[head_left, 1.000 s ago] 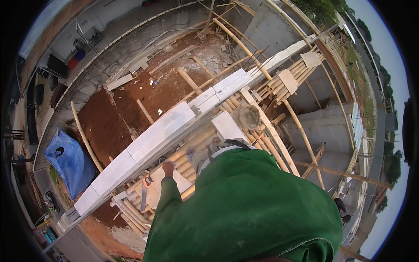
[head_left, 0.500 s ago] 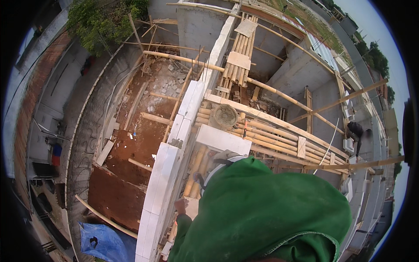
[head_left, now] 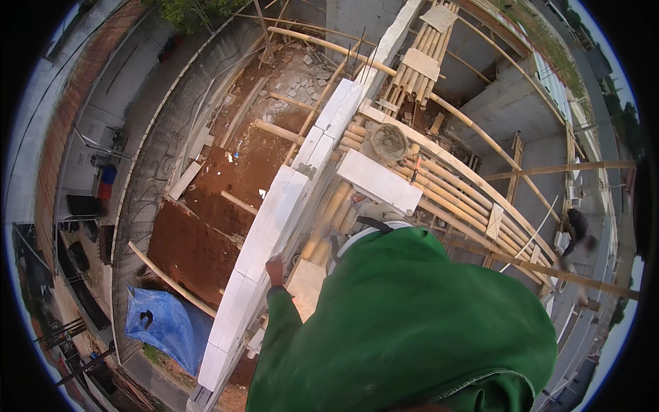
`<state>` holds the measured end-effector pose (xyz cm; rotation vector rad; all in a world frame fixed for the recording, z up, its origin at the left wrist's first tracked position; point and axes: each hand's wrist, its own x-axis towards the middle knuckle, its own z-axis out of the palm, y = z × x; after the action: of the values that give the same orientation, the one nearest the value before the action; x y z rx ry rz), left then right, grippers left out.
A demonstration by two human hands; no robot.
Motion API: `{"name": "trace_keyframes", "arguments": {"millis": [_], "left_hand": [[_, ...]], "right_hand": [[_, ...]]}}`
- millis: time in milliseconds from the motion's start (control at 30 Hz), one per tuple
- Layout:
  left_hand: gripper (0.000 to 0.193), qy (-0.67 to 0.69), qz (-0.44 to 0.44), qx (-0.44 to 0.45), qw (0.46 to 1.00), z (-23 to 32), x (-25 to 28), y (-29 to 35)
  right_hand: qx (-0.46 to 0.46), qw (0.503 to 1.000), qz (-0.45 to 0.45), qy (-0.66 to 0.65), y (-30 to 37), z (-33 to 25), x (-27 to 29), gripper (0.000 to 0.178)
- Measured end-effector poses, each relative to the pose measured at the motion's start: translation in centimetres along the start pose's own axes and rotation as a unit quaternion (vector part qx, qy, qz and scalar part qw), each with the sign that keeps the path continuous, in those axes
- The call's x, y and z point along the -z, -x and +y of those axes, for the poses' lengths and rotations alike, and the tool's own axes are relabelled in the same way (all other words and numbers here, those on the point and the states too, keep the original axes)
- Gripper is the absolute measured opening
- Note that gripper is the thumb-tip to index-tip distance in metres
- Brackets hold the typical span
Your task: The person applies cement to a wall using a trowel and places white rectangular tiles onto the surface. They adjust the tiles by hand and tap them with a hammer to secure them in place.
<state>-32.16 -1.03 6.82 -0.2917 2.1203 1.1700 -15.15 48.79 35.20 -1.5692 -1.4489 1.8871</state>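
Note:
My left hand [head_left: 275, 269] reaches out of a green sleeve to the near side of a low wall of white blocks [head_left: 269, 223]. Its fingers are extended against the wall's edge, and I see nothing held in them. The right hand is hidden behind the green garment that fills the lower middle. Ahead of me a large loose white block [head_left: 379, 180] lies across the bamboo poles. Just beyond it stands a round bucket of grey mortar [head_left: 389, 142]. A tool with an orange part [head_left: 415, 168] is beside the bucket.
I am up on a bamboo platform [head_left: 467, 199]. Left of the wall, the ground drops to red soil [head_left: 185, 240] with rubble, bamboo poles and a blue tarp [head_left: 165, 323]. Another person [head_left: 575, 230] bends among grey walls at far right. A long pole [head_left: 556, 275] crosses on the right.
My view has shifted, so the scene sits farther right and lower. My left hand has moved forward from beside the platform up to the white block wall.

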Motion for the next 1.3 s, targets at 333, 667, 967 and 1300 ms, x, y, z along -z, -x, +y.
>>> {"name": "trace_keyframes", "arguments": {"millis": [333, 667, 967, 1300], "left_hand": [[0.033, 0.120, -0.027, 0.152, 0.981, -3.7, -2.8, 10.5], [0.018, 0.174, 0.078, 0.148, 0.970, -6.9, -5.3, 9.1], [0.023, 0.186, 0.025, 0.138, 0.972, 1.8, -4.3, 7.3], [0.047, -0.038, -0.121, -0.041, 0.991, 19.3, -14.4, 8.0]], "right_hand": [[-0.100, 0.981, 0.103, -0.130, -1.5, 5.1, 8.5, 0.020], [-0.193, 0.918, 0.272, -0.214, -4.3, 11.2, 20.1, 0.020], [-0.236, 0.829, 0.374, -0.343, -6.4, 14.7, 24.9, 0.019], [-0.178, 0.880, 0.221, -0.380, -5.6, 4.5, 15.7, 0.021]]}}
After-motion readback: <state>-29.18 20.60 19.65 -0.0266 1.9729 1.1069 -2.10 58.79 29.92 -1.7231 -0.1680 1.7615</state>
